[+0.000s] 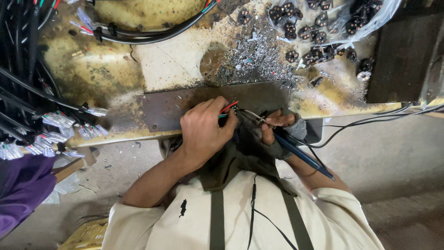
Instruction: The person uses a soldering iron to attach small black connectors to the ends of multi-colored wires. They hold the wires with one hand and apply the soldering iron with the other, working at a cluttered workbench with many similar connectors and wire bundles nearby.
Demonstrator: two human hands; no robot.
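Observation:
My left hand (203, 129) pinches a small bundle of red, green and dark wires (228, 108) with a small black connector at its end, at the near edge of a dark metal plate (171, 109). My right hand (277, 132), in a grey fingerless glove, grips a blue-handled soldering iron (303, 156) like a pen. Its metal tip (252, 116) touches the wire ends at the connector. The iron's cable runs off to the right.
A worn, stained workbench (115, 69) carries black cable harnesses (138, 34) at the top left, wire bundles with clear sleeves (60, 122) at the left, and a clear bag of black round connectors (319, 23) at the top right. Solder scraps (259, 55) lie in the middle. Purple cloth (21, 185) lies lower left.

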